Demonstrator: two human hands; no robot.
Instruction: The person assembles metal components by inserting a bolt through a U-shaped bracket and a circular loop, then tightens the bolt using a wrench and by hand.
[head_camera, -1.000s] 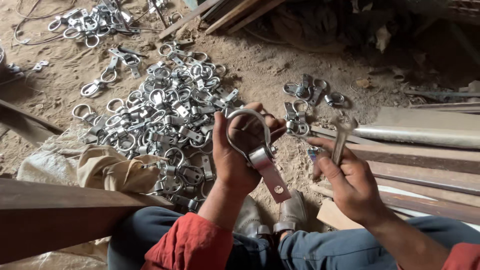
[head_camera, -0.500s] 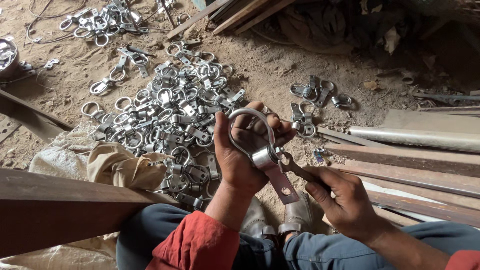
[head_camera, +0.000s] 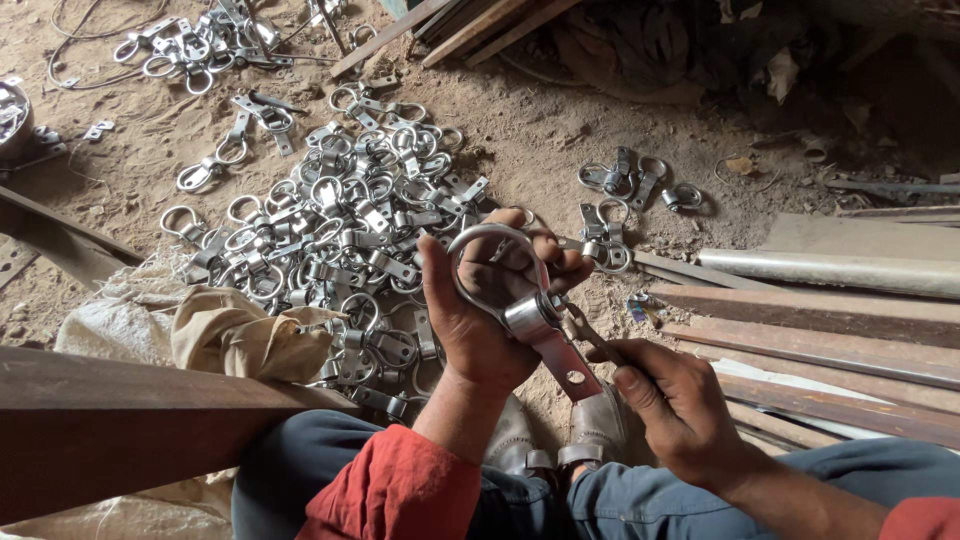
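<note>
Metal clamp (head_camera: 528, 310), a ring with a flat drilled tab, sits upright in the left hand (head_camera: 480, 325), whose fingers are wrapped round the ring above the person's knees. Right hand (head_camera: 680, 405) is curled tightly on a slim wrench (head_camera: 588, 335), its tip touching the clamp's bolt just beside the left thumb. Behind the hands, a heap of like clamps (head_camera: 340, 240) lies on the dirt floor (head_camera: 540, 130) (a few stray ones sit apart). Metal bars (head_camera: 830, 320) lie to the right.
</note>
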